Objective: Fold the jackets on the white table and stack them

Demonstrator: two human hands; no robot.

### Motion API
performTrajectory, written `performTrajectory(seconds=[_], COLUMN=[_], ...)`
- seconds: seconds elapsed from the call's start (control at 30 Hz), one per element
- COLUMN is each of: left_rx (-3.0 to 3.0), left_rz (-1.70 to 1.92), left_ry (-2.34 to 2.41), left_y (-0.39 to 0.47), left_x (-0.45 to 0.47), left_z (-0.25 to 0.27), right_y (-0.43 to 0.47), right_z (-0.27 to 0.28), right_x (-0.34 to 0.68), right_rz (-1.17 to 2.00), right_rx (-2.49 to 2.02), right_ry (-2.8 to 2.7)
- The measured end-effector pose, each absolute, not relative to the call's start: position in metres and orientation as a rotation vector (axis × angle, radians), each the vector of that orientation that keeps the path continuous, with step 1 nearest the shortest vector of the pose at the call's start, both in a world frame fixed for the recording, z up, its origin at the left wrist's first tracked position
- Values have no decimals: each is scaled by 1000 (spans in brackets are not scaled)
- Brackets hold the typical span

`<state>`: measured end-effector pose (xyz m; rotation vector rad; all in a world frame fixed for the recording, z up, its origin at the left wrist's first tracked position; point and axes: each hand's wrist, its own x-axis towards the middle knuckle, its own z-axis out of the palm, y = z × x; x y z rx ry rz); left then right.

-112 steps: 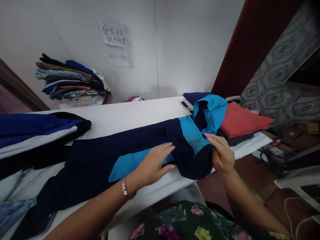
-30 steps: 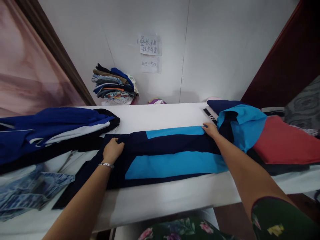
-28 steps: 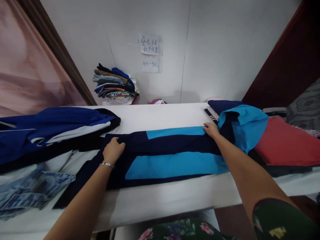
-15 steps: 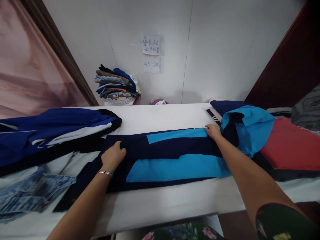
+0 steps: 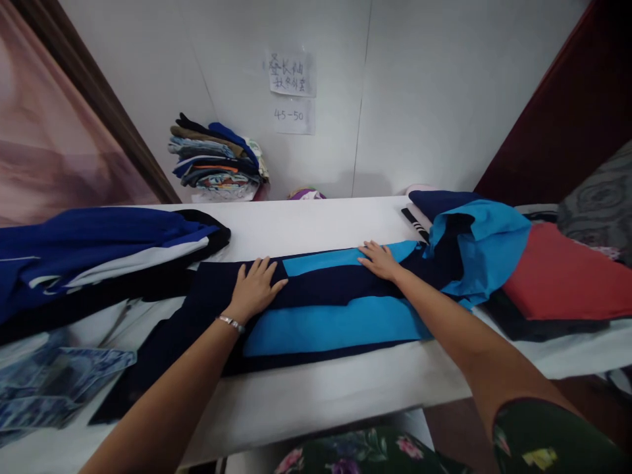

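Observation:
A navy and light-blue garment (image 5: pixel 326 326) lies folded lengthwise across the white table. Its right end is bunched up into a loose light-blue heap beside other clothes. On its navy part, left of the middle, my left hand (image 5: pixel 255 288) rests flat with the fingers spread. My right hand (image 5: pixel 380 261) lies on the upper light-blue strip, fingers stretched out and palm down. Both hands press on the cloth without gripping it. The garment's exact kind cannot be made out in this folded state.
Blue, white and black clothing (image 5: pixel 123 230) lies at the left, with denim (image 5: pixel 93 368) nearer me. At the right is a red folded garment (image 5: pixel 567 276). Behind the white table (image 5: pixel 306 220), a clothes stack (image 5: pixel 217 158) stands by the wall below handwritten paper signs (image 5: pixel 292 74).
Both hands have let go of the garment's cloth and opened flat on it. My left hand has moved right and up, my right hand left. The view has shifted slightly.

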<state>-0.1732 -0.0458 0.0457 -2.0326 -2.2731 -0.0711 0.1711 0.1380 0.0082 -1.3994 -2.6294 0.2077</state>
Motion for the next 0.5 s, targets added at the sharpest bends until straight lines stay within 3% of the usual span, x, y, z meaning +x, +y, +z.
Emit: performTrajectory(seconds=[0.13,0.5], left_rx=[-1983,-1995], left_rz=[68,3], left_ry=[-2489,-2471], left_y=[-38,-38], left_x=[-187,-192], left_z=[27,24], right_y=[139,151], right_z=[1,12], right_x=[186,215], right_rz=[202,195], right_rx=[-1638,-1977], right_ry=[-2626,-2420])
